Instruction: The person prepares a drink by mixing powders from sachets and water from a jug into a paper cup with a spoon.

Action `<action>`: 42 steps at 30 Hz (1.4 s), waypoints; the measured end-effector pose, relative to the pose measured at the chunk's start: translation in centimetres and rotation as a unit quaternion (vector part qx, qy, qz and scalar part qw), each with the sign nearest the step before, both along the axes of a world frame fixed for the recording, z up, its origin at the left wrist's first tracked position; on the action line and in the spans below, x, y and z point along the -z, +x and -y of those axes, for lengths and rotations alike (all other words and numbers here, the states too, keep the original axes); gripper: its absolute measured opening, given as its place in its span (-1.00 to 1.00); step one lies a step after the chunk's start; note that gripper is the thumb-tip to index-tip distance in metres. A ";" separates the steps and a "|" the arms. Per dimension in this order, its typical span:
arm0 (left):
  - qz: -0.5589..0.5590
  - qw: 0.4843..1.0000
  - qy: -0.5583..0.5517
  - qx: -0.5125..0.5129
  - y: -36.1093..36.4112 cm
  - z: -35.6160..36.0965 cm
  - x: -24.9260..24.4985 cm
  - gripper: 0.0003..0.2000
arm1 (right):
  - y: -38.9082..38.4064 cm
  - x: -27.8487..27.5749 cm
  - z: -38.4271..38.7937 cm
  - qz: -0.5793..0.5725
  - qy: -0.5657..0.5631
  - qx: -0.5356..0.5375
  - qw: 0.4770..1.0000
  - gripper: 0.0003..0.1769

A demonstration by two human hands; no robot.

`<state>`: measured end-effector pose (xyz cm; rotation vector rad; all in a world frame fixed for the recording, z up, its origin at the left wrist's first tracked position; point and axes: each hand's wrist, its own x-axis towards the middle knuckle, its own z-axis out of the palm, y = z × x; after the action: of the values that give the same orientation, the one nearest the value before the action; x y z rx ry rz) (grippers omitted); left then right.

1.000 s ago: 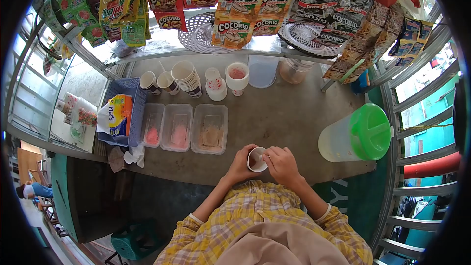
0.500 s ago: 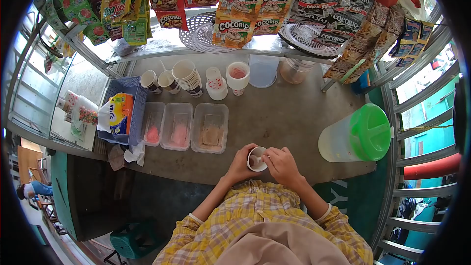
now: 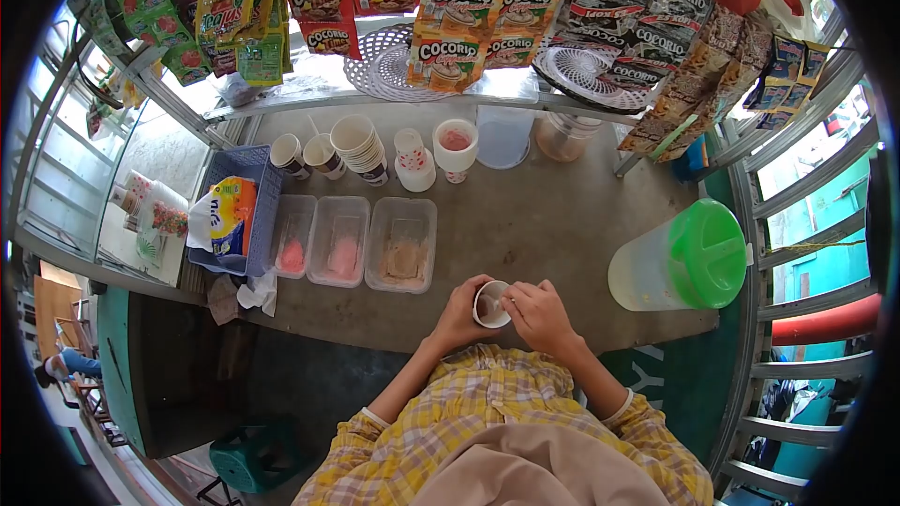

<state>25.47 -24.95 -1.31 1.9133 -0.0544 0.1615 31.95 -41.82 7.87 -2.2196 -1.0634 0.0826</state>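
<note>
A white paper cup stands at the front edge of the table, close to my body. My left hand is wrapped round its left side. Over the cup's right rim, the fingers of my right hand are pinched together on something that reaches into the cup, too small and hidden to name. The cup's contents are hard to make out. Up and to the left of my hands, a clear container with brown powder sits beside two with pink powder.
A green-lidded jug stands at the right. Stacked paper cups and a white tub line the back. A blue basket holds a tissue pack. Drink sachets hang above. A person is at far left.
Both hands hold nearly the same positions at the cup; the right fingers have shifted very slightly. The distant person at far left has changed posture a little.
</note>
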 end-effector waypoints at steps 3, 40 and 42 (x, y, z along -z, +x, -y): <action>0.007 1.000 0.004 -0.001 0.0 0.0 0.1 -0.16 | -0.1 0.3 0.1 -0.017 0.009 0.001 1.000 -0.84; -0.022 1.000 0.006 -0.008 0.0 0.2 0.2 -0.18 | 0.0 0.7 0.4 -0.031 0.021 0.015 0.999 -0.83; -0.019 1.000 0.008 -0.008 0.1 0.2 0.1 -0.18 | 0.1 0.8 0.5 -0.038 0.023 0.017 0.999 -0.84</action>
<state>25.54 -25.14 -1.42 1.9333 -0.0162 0.1361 32.09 -42.33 7.08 -2.1749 -0.9759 0.1259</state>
